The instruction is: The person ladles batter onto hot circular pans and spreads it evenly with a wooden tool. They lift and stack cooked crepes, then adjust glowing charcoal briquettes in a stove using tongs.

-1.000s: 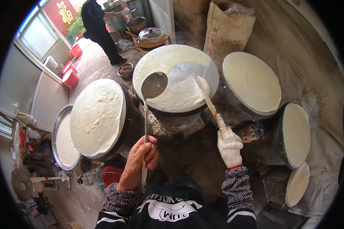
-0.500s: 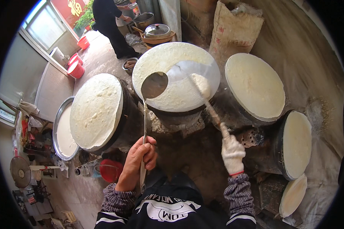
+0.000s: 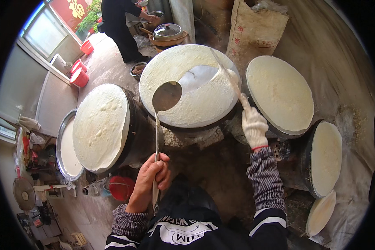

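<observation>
My bare left hand (image 3: 149, 178) is closed around the handle of a metal ladle (image 3: 167, 96), its bowl over the near left part of the middle round griddle (image 3: 197, 76). Pale batter (image 3: 177, 59) coats most of that griddle, leaving a grey bare patch near its centre. In a white knitted glove, my right hand (image 3: 254, 127) grips the handle of a flat batter spreader (image 3: 225, 70). The spreader's blade lies over the griddle's right side, with a thick fold of batter beside it. Where the blade touches is hard to make out.
Batter-covered round griddles stand at left (image 3: 101, 127), right (image 3: 280, 93) and lower right (image 3: 326, 159). A metal basin of white batter (image 3: 71, 152) sits at far left. Beyond are a lidded pot (image 3: 167, 32), a sack (image 3: 256, 31), red buckets (image 3: 79, 77) and another person (image 3: 120, 29).
My right hand and the spreader have moved up and to the right across the middle griddle. Batter covers more of its right side, and the bare patch is smaller. The ladle stays nearly in place.
</observation>
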The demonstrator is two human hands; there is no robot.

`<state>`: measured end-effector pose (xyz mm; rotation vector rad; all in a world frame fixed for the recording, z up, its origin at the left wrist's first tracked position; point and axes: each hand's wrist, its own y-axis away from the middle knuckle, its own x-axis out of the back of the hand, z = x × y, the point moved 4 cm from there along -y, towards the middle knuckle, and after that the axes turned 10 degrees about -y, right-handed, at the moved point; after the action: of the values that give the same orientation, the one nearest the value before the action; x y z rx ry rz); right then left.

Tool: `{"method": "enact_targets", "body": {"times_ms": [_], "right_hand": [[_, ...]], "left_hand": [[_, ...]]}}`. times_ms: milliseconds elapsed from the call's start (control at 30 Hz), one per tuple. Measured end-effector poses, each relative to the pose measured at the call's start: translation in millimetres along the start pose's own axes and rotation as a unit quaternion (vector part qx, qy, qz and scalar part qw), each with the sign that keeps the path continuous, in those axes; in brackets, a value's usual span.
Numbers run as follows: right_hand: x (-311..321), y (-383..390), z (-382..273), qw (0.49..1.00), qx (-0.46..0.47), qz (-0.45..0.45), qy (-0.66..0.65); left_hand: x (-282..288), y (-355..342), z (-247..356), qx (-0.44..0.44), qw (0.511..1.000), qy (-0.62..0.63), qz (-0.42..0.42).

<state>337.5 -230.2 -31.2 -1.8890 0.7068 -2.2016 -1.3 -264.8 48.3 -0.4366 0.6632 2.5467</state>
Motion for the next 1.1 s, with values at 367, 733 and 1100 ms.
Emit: {"method": "enact_targets", "body": {"times_ms": [367,733,1100], "right_hand": [[53,99,-21,0.917,-0.187,0.002,-0.354],[19,-3,-38,0.830,-0.317,-0.172,-0.425],[44,13,-59,0.801,-0.317,-0.179,-0.476]], "left_hand": [[20,-36,25,0.006,0.999,-0.001,-0.036],[23,-61,33,0.032,0.998,-0.009,-0.058],[14,-74,48,0.003,0.996,-0.040,-0.078]]}}
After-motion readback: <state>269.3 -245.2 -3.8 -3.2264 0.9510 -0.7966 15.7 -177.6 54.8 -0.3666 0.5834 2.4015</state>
